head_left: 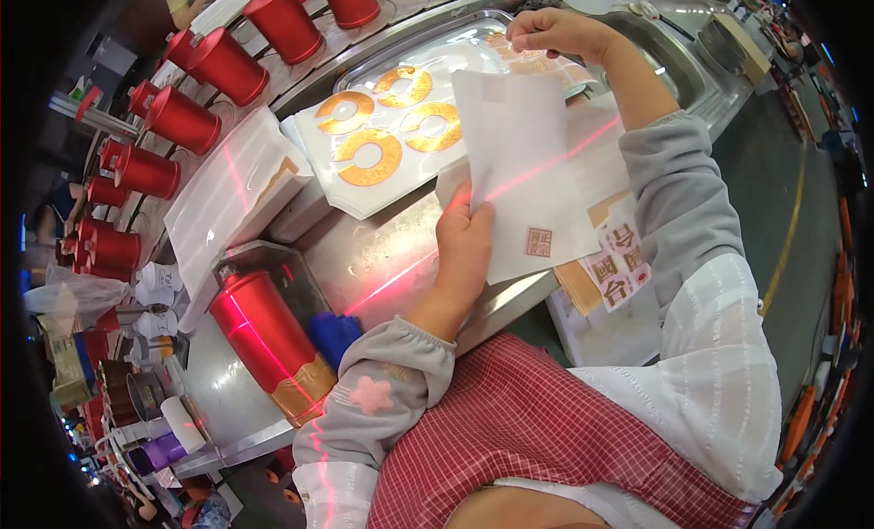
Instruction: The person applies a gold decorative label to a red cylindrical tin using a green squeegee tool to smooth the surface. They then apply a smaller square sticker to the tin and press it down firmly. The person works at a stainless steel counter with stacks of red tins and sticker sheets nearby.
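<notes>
Worktop (364, 260) running across the middle. Stack of gold-ring sheets (401, 160) lying at 11 o'clock. White sheet (523, 151) hanging at 1, left edge in grip. Red bottle (264, 324) sitting at 8. Left hand (466, 238), center: fingers gripping white sheet. Right hand (560, 34), farther out at 1: fingers bending, can't tell if pinching anything.

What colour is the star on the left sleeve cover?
The star is pink, best seen in head view.
</notes>
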